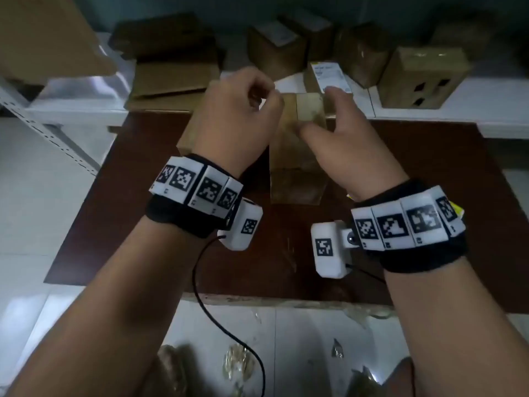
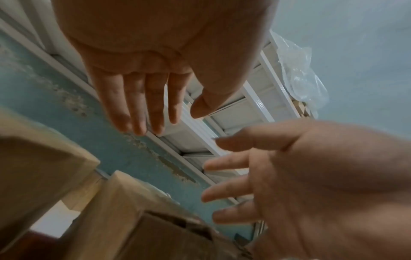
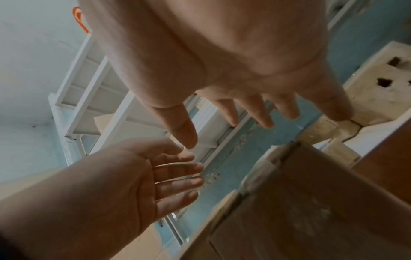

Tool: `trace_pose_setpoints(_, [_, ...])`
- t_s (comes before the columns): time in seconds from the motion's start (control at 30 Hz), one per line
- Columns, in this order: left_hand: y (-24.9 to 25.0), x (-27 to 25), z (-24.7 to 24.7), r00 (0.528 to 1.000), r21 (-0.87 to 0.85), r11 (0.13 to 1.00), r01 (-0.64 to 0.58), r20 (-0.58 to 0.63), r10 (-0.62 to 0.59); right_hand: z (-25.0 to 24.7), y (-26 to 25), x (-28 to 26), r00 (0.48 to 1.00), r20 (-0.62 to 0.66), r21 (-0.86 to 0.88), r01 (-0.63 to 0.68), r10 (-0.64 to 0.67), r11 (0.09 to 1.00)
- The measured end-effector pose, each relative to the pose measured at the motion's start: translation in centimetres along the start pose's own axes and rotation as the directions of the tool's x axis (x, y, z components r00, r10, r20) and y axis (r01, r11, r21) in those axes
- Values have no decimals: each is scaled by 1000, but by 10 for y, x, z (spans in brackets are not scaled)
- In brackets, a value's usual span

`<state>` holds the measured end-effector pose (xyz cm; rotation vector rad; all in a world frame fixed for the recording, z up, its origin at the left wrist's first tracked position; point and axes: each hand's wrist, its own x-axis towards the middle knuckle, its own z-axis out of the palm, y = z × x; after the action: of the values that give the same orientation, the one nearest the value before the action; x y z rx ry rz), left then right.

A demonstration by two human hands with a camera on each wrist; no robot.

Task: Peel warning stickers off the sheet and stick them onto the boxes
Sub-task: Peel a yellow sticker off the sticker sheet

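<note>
A tall cardboard box (image 1: 297, 173) stands on the dark red-brown table (image 1: 137, 224). My left hand (image 1: 266, 96) hovers at the box's upper left corner, and my right hand (image 1: 320, 110) reaches over its top right. In the left wrist view my left hand (image 2: 155, 114) has straight fingers and holds nothing. The right wrist view shows my right hand (image 3: 233, 126) spread, also empty, above the box (image 3: 300, 202). No sticker shows between any fingers. A yellow edge (image 1: 458, 213) peeks out beside my right wristband; what it belongs to is hidden.
Behind the table, a white shelf (image 1: 429, 113) carries several cardboard boxes, one with dark holes (image 1: 423, 78) and one with a white label (image 1: 329, 75). Flat cardboard (image 1: 174, 78) lies at the back left. A black cable (image 1: 229, 325) hangs from my left wrist.
</note>
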<state>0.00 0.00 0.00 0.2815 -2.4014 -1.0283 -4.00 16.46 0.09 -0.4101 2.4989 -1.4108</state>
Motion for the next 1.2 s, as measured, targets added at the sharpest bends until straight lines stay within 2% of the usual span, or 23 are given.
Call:
trace_pose_setpoints(0.1, [-12, -6, 4, 998, -71, 996, 60, 41, -58, 12, 22, 2, 999, -18, 42, -40, 41, 998])
trace_pose_setpoints(0.2, [-15, -7, 7, 975, -12, 991, 131, 181, -126, 16, 28, -1, 999, 3, 160, -45, 45, 986])
trace_pose_setpoints(0.27, [-11, -8, 3, 960, -43, 986, 159, 239, -144, 15, 20, -6, 1000, -4, 195, -26, 28, 981])
trace_pose_setpoints(0.37, [0, -8, -4, 967, -158, 969, 189, 201, -156, 9, 10, -7, 997, -64, 221, -29, 44, 975])
trace_pose_setpoints(0.5, [10, -29, -16, 965, -64, 979, 193, 195, -178, 2, 3, -32, 995, -104, 118, 9, 4, 993])
trace_pose_setpoints(0.6, [19, -48, -28, 982, -32, 988, 154, 118, -149, -4, 7, -56, 983, -175, 41, 67, -59, 997])
trace_pose_setpoints(0.67, [28, -61, -34, 988, -19, 990, 143, 69, -142, -6, 10, -75, 974, -211, 44, 96, -85, 994])
trace_pose_setpoints(0.8, [56, -88, -39, 991, -20, 994, 107, 88, -105, -12, 22, -109, 945, -308, 88, 145, -112, 985])
trace_pose_setpoints(0.9, [68, -107, -40, 995, -120, 989, 87, 51, -81, -20, 35, -131, 920, -381, 124, 152, -94, 981])
trace_pose_setpoints(1.0, [62, -133, -33, 984, -351, 920, 176, 27, -178, -25, 46, -150, 912, -406, 140, 134, -66, 981])
trace_pose_setpoints(1.2, [43, -163, -1, 957, -508, 812, 288, 129, -259, -28, 49, -154, 903, -426, 91, 95, -48, 991])
